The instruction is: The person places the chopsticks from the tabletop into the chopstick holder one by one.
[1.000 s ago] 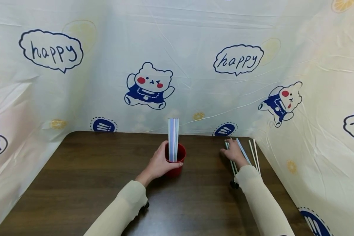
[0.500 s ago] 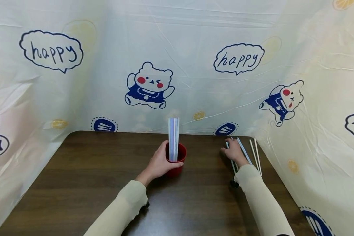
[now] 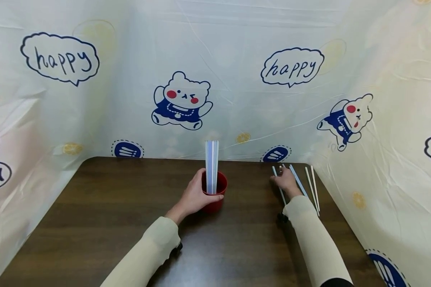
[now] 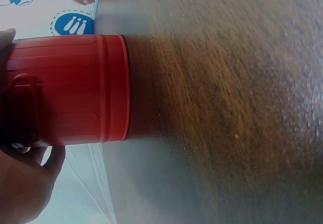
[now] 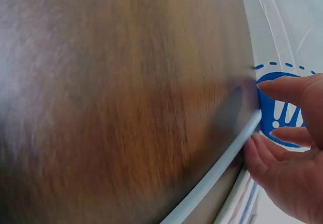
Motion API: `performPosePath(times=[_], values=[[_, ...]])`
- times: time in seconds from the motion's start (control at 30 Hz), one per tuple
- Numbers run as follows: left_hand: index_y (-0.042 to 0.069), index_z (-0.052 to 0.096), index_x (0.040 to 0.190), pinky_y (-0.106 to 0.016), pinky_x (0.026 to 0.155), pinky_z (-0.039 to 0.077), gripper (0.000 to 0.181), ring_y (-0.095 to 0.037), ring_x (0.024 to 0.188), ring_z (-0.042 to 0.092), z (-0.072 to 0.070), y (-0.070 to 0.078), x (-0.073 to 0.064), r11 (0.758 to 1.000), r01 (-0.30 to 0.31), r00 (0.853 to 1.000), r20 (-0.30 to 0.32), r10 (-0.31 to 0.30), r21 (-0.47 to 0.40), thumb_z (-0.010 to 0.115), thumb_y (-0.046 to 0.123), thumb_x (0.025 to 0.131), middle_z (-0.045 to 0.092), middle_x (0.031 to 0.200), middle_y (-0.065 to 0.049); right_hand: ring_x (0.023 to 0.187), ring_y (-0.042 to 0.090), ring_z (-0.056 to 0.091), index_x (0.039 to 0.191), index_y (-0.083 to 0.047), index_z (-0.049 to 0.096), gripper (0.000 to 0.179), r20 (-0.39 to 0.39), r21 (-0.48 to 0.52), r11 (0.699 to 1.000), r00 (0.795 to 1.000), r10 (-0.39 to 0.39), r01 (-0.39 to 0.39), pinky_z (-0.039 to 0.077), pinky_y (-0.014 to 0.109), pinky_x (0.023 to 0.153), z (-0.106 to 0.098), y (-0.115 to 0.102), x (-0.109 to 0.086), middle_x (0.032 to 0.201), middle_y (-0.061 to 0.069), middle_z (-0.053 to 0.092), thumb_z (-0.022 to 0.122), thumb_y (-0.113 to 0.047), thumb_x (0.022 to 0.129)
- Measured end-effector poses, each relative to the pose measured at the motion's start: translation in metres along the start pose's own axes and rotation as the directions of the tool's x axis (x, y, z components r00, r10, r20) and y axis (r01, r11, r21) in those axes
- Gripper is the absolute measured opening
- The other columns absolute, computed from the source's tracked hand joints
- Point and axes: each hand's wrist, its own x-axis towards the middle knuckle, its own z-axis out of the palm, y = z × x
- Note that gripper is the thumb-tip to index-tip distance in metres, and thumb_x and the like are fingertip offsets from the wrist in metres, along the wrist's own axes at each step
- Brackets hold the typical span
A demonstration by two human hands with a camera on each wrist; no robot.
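Observation:
My left hand grips a red cup in the middle of the table, thumb across its near side. A bundle of pale striped drinking straws stands upright in that cup. The left wrist view shows the cup's ribbed wall. Over at the far right, my right hand is low among loose straws. In the right wrist view its thumb and index finger are spread apart, and the lower fingers rest right beside a pale blue straw. More striped straws lie under that hand.
A blue straw and two white straws lie to the right of the right hand, near the table's right edge. The brown wooden table ends at a printed cloth hung behind and at the sides.
The right hand's fingers have shifted slightly, and the leftmost blue straw's far end now shows farther left, apart from the fingertips. The left hand and the cup have stayed put.

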Motion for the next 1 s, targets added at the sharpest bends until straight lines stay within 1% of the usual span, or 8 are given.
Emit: performPosePath(times=[0.13,0.27,0.4,0.5,0.63,0.83,0.9,1.0], values=[[0.028,0.037,0.146,-0.053,0.101,0.053,0.092,-0.021,0.126,0.054,-0.001,0.002,0.001,1.000,-0.001,1.000,0.004,0.001,0.003,0.093,0.034,0.073,0.052,0.139,0.003,0.105,0.041,0.061,0.119,0.015,0.060,0.040,-0.013,0.029,0.999,0.999,0.039,-0.038,0.053,0.051,0.088,0.000,-0.002,-0.001,0.118,0.031,0.063,0.071,-0.012,0.093],[0.028,0.037,0.146,-0.053,0.101,0.052,0.092,-0.021,0.126,0.054,-0.001,0.003,0.001,1.000,0.000,1.000,0.004,0.000,-0.001,0.093,0.034,0.074,0.052,0.140,0.003,0.090,0.036,0.062,0.101,0.012,0.069,0.028,-0.039,-0.029,0.999,0.999,0.024,-0.026,0.055,0.047,0.077,-0.001,-0.003,-0.001,0.104,0.026,0.068,0.078,-0.011,0.087],[0.027,0.037,0.147,-0.054,0.101,0.052,0.092,-0.021,0.127,0.054,0.000,0.002,0.001,1.000,-0.003,1.000,0.003,0.003,-0.008,0.093,0.033,0.074,0.052,0.140,0.003,0.086,0.033,0.066,0.095,0.009,0.074,0.026,-0.024,-0.099,0.995,1.000,-0.001,-0.001,0.057,0.044,0.074,-0.005,-0.003,0.001,0.097,0.023,0.072,0.082,-0.012,0.082],[0.027,0.037,0.147,-0.054,0.102,0.052,0.093,-0.023,0.127,0.053,0.000,0.001,0.001,1.000,-0.009,1.000,0.006,0.009,-0.015,0.093,0.033,0.074,0.052,0.141,0.002,0.077,0.025,0.070,0.091,0.007,0.077,0.021,0.043,-0.088,0.996,0.999,0.021,-0.017,0.058,0.036,0.071,-0.006,-0.003,0.003,0.086,0.016,0.075,0.083,-0.011,0.081],[0.027,0.037,0.147,-0.056,0.102,0.051,0.092,-0.026,0.128,0.053,0.001,0.001,0.001,1.000,-0.015,1.000,0.007,0.015,-0.024,0.093,0.033,0.074,0.052,0.141,0.001,0.066,0.017,0.073,0.091,0.006,0.077,0.015,0.176,-0.012,0.997,0.981,0.076,-0.076,0.061,0.031,0.068,-0.008,-0.008,0.004,0.074,0.011,0.075,0.080,-0.007,0.084],[0.028,0.037,0.147,-0.053,0.102,0.052,0.091,-0.022,0.127,0.053,0.000,0.001,0.000,1.000,-0.003,1.000,0.004,0.003,-0.011,0.092,0.033,0.075,0.052,0.141,0.002,0.064,0.015,0.072,0.096,0.010,0.075,0.015,0.274,0.089,0.988,0.957,0.096,-0.124,0.062,0.033,0.067,-0.007,-0.018,-0.005,0.079,0.013,0.074,0.076,-0.003,0.087],[0.028,0.037,0.147,-0.053,0.101,0.052,0.092,-0.022,0.128,0.053,0.001,0.001,0.000,1.000,0.001,1.000,0.003,-0.001,-0.013,0.093,0.032,0.075,0.052,0.142,0.002,0.067,0.015,0.072,0.100,0.014,0.073,0.017,0.302,0.180,0.973,0.950,0.083,-0.142,0.062,0.033,0.068,-0.005,-0.018,-0.008,0.085,0.016,0.074,0.073,0.001,0.089],[0.029,0.036,0.147,-0.052,0.101,0.053,0.092,-0.021,0.128,0.053,0.000,0.001,-0.001,1.000,0.007,1.000,0.004,-0.007,-0.014,0.092,0.033,0.075,0.051,0.142,0.003,0.070,0.017,0.071,0.107,0.020,0.068,0.020,0.328,0.326,0.929,0.943,0.060,-0.172,0.063,0.033,0.069,-0.002,-0.015,-0.010,0.092,0.020,0.072,0.066,0.007,0.092]])
